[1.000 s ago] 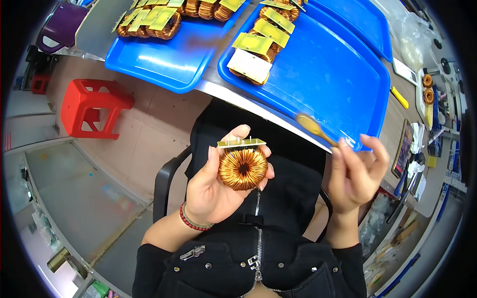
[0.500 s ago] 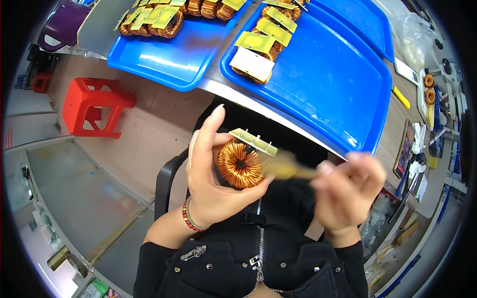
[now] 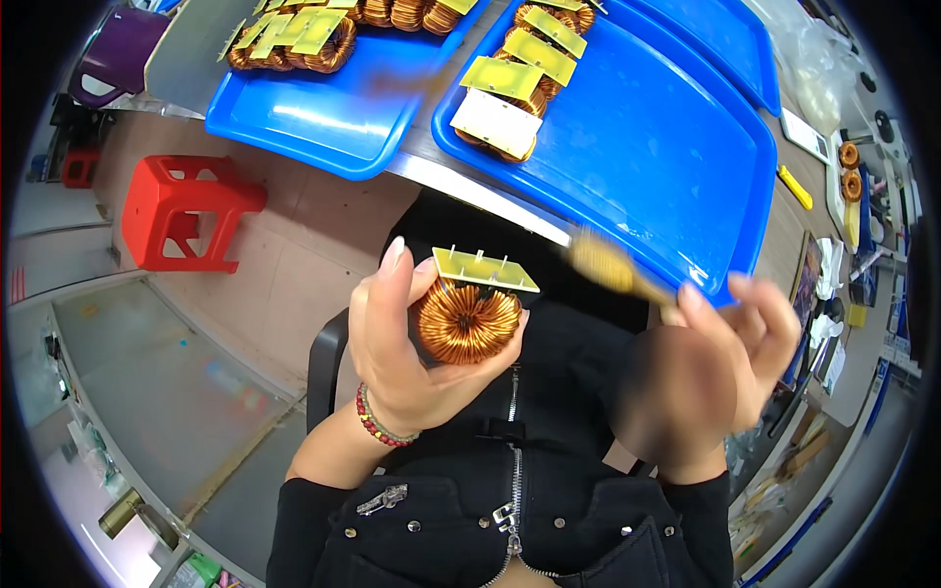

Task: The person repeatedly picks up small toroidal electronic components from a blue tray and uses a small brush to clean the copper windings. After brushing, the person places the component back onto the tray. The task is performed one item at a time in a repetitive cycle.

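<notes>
My left hand [image 3: 397,348] is closed around a copper-wound toroidal coil [image 3: 469,323], held up in front of my jacket. A small yellow-green circuit board [image 3: 482,269] with upright metal pins sits along the coil's upper side. Pinched in my right hand [image 3: 750,353] is a brush [image 3: 610,263] with yellowish bristles, slightly smeared by motion. Its head points up and left, apart from the coil, near the front edge of the right blue tray [image 3: 637,167]. A dark blurred patch covers part of my right palm and wrist.
Several coils with boards [image 3: 520,83] line the right tray's left side. More coils [image 3: 294,39] lie in the left blue tray [image 3: 294,127]. A yellow-handled tool [image 3: 795,188] and two bare coils [image 3: 851,171] are at right. A red stool [image 3: 186,211] stands left.
The brush has moved off the coil, up and to the right, with my right hand. My left hand has shifted a little left, and the coil and board have turned slightly.
</notes>
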Available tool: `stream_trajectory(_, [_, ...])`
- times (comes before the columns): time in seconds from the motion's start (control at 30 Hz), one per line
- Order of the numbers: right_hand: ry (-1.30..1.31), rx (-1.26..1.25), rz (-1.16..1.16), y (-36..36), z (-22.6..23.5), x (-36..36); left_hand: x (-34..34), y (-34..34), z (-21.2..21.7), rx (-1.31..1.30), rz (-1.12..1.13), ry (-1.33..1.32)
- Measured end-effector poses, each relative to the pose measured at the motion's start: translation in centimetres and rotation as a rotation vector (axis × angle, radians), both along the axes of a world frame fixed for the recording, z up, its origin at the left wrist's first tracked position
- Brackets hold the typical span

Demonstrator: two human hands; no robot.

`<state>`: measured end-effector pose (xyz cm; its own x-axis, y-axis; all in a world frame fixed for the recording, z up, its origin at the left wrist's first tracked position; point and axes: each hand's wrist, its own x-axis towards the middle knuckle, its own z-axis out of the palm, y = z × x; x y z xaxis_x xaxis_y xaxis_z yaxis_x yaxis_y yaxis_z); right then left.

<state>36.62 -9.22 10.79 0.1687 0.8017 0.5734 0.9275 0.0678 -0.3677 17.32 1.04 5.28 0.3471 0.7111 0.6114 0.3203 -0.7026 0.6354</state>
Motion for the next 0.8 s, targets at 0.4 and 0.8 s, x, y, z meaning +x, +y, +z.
stream_trajectory(0.4, [0.454, -0.351, 0.401, 1.6, 1.2, -1.9, 0.3, 0.0, 0.1, -0.047, -0.053, -0.074])
stream_trajectory(0.8, [0.147, 0.031, -0.018, -0.4, 0.4, 0.6, 0.2, -0.2, -0.3, -0.095, -0.091, -0.111])
